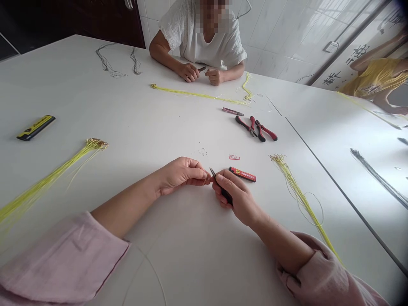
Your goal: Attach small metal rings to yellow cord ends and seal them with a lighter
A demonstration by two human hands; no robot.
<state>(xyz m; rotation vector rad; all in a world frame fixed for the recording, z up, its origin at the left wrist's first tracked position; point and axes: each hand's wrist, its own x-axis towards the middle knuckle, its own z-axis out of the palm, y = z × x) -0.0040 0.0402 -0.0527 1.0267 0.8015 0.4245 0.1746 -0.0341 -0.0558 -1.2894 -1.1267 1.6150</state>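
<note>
My left hand (186, 173) is closed, thumb and forefinger pinching the end of a thin cord (205, 180). What else may lie inside those fingers is too small to make out. A pale loop of thin cord (154, 265) hangs below, near my left sleeve. Small black snips (223, 192) are gripped in my right hand (237, 193), their pointed tips close beside the left fingertips. Just behind my right hand lies a red lighter (242, 174). Tiny dark bits (202, 151) are scattered on the white table (143, 123) beyond my hands.
Yellow cord bundles lie left (60, 170) and right (296, 191). A yellow-black lighter (36, 127) sits far left. Red-handled pliers (256, 128) and red snips (233, 111) lie ahead. A person in white (204, 46) sits opposite, another in yellow (376, 76) at right. Grey cords (379, 176) lie right.
</note>
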